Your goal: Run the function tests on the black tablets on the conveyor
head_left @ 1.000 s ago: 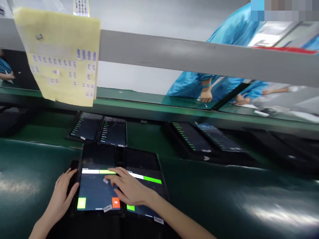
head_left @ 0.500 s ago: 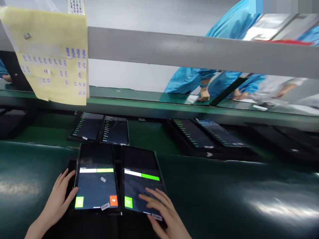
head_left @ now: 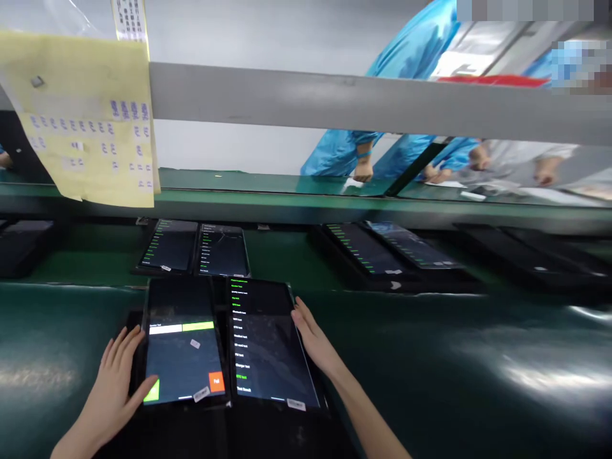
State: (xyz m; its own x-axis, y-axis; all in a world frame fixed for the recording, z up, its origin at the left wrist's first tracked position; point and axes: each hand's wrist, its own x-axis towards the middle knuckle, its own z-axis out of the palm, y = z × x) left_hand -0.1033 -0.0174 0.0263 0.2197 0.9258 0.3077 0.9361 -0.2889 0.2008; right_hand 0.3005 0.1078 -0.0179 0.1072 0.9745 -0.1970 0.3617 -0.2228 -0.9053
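Two tablets lie side by side in front of me on a dark holder. On the left tablet (head_left: 182, 357) are a white and green bar, a green button and a red "Fail" button. My left hand (head_left: 112, 376) is at its left edge, fingers spread, with the thumb over the green button at the lower left corner. The right tablet (head_left: 272, 350) shows a list of test names in green and white. Along its upper right edge rests my right hand (head_left: 313, 335), fingers stretched out and touching the side. Both tablets carry small white barcode labels near the bottom.
Behind, a green line carries more tablets in pairs: a left pair (head_left: 222, 250), a right pair (head_left: 368, 252) and dark ones (head_left: 526, 252) farther right. A yellow sheet (head_left: 95, 127) hangs from the grey beam (head_left: 287, 99). Beyond it, co-workers in blue sleeves (head_left: 329, 153) work.
My right hand has moved from the right tablet's lower screen up to its right edge. That screen has switched from the speaker test to a list. My left thumb has moved onto the green button.
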